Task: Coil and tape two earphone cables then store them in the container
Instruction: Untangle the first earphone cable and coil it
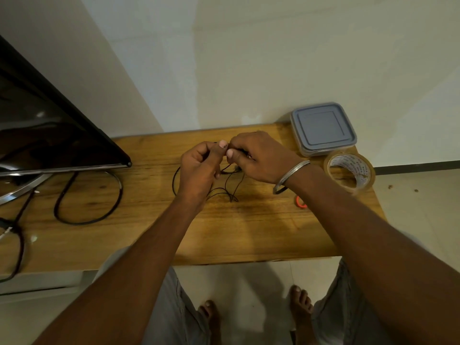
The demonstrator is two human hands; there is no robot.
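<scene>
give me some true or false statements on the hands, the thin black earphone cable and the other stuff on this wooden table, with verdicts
1. The left hand and the right hand both pinch the thin black earphone cable above the wooden table. True.
2. The square plastic container stands open. False: its grey lid is on.
3. The roll of clear tape lies by the table's right edge, near the container. True.
4. The metal bangle is on the left wrist. False: it is on the right wrist.
5. Part of the cable trails on the table under the hands. True.
</scene>
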